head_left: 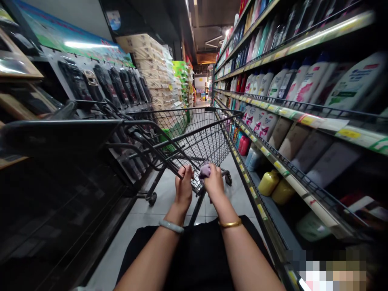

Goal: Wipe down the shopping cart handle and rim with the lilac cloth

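- Black clothing (198, 258) and two forearms (242, 250) are closest, bottom centre.
- Lilac cloth (206, 169), mid-frame: bunched in the right hand (214, 184).
- Left hand (184, 186) is curled just beside it, against the cart's bars; whether it grips one, I cannot tell.
- Cart (201, 130): on wheels, so a hard push might roll it into the shelves (281, 111); its wire could snag the cloth if dragged across.
- Floor (212, 209): pale, smooth tiles.
- Room: narrow shop aisle, bottles (312, 81) upper right, stacked packs (151, 68) upper left.
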`<state>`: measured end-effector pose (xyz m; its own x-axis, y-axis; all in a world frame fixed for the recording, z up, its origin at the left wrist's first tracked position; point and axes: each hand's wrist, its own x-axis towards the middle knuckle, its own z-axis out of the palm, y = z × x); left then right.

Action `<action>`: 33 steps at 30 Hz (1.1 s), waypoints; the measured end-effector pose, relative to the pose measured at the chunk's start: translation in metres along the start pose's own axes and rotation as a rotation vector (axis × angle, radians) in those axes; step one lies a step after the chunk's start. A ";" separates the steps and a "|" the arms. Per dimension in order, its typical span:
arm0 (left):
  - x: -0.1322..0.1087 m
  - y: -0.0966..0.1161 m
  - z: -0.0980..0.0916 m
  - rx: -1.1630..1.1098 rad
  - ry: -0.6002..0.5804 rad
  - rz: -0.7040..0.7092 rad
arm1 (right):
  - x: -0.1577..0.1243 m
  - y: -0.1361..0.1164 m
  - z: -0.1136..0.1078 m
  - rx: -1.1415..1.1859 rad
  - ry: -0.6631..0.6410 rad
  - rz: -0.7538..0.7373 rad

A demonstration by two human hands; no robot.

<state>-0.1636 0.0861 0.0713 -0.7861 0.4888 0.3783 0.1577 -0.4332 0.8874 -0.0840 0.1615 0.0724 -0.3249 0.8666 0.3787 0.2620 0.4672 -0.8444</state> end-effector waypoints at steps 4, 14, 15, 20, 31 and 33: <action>0.002 0.004 0.007 -0.021 -0.038 -0.030 | -0.006 -0.015 0.003 0.150 0.056 -0.242; -0.014 0.024 0.004 -0.025 -0.077 -0.023 | 0.000 -0.016 -0.008 0.212 0.104 -0.282; -0.017 0.028 0.002 -0.016 -0.091 -0.024 | -0.001 -0.022 -0.011 0.264 0.087 -0.387; -0.019 0.055 -0.018 0.097 -0.093 -0.008 | -0.001 -0.020 -0.007 0.230 0.069 -0.453; -0.002 0.118 -0.045 0.448 -0.029 0.274 | 0.004 -0.039 -0.003 0.301 0.186 -0.555; -0.008 0.140 -0.042 0.554 -0.052 0.342 | 0.007 -0.031 0.001 0.241 0.236 -0.377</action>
<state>-0.1603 -0.0103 0.1813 -0.6088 0.4346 0.6637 0.6896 -0.1236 0.7136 -0.0949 0.1532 0.1007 -0.1350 0.6746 0.7258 -0.0601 0.7256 -0.6855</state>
